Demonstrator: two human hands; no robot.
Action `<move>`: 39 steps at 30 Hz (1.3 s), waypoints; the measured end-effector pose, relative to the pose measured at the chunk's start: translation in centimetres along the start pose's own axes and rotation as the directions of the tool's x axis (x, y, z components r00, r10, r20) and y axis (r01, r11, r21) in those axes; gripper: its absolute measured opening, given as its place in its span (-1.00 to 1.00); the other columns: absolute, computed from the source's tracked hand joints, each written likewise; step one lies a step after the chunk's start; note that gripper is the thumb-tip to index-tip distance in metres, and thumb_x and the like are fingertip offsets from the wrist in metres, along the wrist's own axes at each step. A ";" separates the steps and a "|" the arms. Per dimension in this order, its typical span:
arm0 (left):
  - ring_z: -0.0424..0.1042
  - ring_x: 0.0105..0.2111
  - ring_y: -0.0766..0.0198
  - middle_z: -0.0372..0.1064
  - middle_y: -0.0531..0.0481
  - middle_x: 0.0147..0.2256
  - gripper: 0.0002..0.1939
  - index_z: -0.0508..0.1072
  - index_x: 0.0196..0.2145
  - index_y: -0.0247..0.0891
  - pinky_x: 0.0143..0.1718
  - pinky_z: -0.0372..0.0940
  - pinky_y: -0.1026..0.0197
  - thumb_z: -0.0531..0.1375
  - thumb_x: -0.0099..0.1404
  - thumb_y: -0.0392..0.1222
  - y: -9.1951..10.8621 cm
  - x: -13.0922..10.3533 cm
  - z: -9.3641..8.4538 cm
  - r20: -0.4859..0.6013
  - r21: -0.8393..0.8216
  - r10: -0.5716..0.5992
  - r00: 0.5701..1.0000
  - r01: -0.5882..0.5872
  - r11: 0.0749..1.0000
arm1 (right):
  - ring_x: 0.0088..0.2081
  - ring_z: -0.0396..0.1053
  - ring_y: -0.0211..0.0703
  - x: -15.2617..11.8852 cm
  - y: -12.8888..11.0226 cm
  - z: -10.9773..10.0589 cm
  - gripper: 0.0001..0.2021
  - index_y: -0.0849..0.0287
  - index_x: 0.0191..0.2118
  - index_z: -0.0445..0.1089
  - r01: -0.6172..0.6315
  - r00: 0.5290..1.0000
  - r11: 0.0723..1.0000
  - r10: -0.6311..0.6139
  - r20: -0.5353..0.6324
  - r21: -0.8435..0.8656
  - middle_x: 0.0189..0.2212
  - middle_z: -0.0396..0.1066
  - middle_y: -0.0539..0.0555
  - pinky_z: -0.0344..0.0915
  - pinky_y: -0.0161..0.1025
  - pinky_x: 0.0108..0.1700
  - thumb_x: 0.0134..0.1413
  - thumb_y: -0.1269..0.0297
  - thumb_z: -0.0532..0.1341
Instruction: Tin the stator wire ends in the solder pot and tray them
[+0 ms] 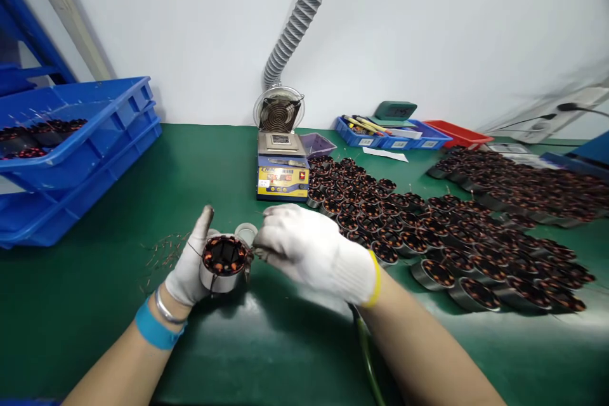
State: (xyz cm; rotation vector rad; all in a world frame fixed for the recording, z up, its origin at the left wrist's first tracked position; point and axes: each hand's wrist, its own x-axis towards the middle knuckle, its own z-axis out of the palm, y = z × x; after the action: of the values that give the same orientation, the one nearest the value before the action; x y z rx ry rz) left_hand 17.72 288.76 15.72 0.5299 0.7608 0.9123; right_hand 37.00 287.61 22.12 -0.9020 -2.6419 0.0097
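Observation:
A motor stator (222,281), a silver ring with copper windings around a black core, is gripped in my gloved left hand (189,269), thumb raised beside it. A thin wire sticks out toward that thumb. My gloved right hand (297,244) is closed at the stator's right edge, its fingertips pinching what looks like a wire end there. Motion blurs the fingertips a little. Just behind the stator sits a small round whitish lid or dish (246,232). Loose wire clippings (166,252) are scattered to the left of my left hand.
A blue and yellow solder pot unit (282,179) stands behind my hands, below a grey duct hose (304,13). Many stators (371,210) crowd the right side of the green table (228,355). Stacked blue crates (90,174) stand left; a green cable (367,355) runs near my right forearm.

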 end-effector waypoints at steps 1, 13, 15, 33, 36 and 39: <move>0.36 -0.62 0.14 0.38 -0.20 -0.62 -0.33 0.47 -0.59 -0.34 -0.53 0.32 0.10 0.02 0.22 0.35 0.4 -0.3 0.1 0.034 0.009 -0.015 0.999 0.014 1.000 | -0.33 0.37 -0.08 -0.2 -0.2 -0.5 -0.87 0.20 -0.32 0.45 0.054 0.997 0.998 -0.054 -0.054 -0.011 -0.43 0.43 0.11 0.28 -0.12 -0.19 0.16 0.35 0.15; 0.46 -0.32 0.10 0.46 -0.14 -0.31 -0.29 0.49 -0.23 -0.29 -0.28 0.35 0.17 -0.09 0.25 0.41 0.4 -0.6 -3.3 0.433 0.604 0.575 0.694 -0.697 0.387 | -0.53 0.36 -0.29 1.3 2.4 4.2 -0.65 0.27 -0.33 0.38 -0.593 0.752 0.151 0.454 0.478 0.791 -0.45 0.42 0.08 0.34 -0.36 -0.47 0.05 0.00 0.24; 0.47 -0.30 0.10 0.46 -0.14 -0.29 -0.31 0.48 -0.22 -0.28 -0.27 0.35 0.18 -0.12 0.27 0.39 0.6 -0.6 -3.3 0.487 0.627 0.581 0.652 -0.724 0.288 | -0.62 0.27 -0.35 1.8 1.6 4.8 -0.67 0.26 -0.43 0.35 -0.573 0.740 0.085 0.481 0.470 0.815 -0.55 0.36 0.02 0.26 -0.41 -0.56 0.00 0.03 0.27; 0.45 -0.42 0.13 0.50 -0.17 -0.47 -0.22 0.54 -0.45 -0.38 -0.35 0.35 0.21 0.08 0.01 0.52 0.5 -1.0 -0.8 -0.003 0.271 0.342 0.940 -0.328 0.905 | -0.40 0.39 -0.26 1.0 0.3 3.5 -0.71 0.24 -0.21 0.48 -0.412 0.850 0.483 0.510 0.134 0.773 -0.36 0.48 0.06 0.33 -0.34 -0.37 -0.12 0.24 0.37; 0.45 -0.43 0.14 0.50 -0.18 -0.48 -0.20 0.54 -0.45 -0.39 -0.37 0.35 0.22 0.11 -0.04 0.53 0.5 -0.9 -0.7 -0.021 0.286 0.345 0.938 -0.325 0.901 | -0.47 0.35 -0.30 1.2 0.4 4.0 -0.82 0.28 -0.27 0.47 -0.376 0.843 0.368 0.518 0.148 0.851 -0.45 0.45 0.04 0.30 -0.36 -0.43 -0.01 0.29 0.28; 0.45 -0.47 0.15 0.50 -0.20 -0.48 -0.22 0.54 -0.46 -0.40 -0.41 0.36 0.23 0.13 -0.06 0.51 0.7 -1.0 -0.6 -0.047 0.259 0.306 0.951 -0.284 0.923 | -0.53 0.31 -0.34 1.4 0.4 4.4 -0.87 0.29 -0.32 0.44 -0.363 0.829 0.294 0.536 0.162 0.884 -0.51 0.41 0.02 0.26 -0.38 -0.49 0.06 0.34 0.20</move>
State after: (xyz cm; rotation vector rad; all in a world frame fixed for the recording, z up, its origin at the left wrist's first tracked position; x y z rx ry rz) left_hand 16.50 288.34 16.16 0.8490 0.8962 1.1315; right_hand 34.80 289.21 18.37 -1.0852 -1.6331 1.3105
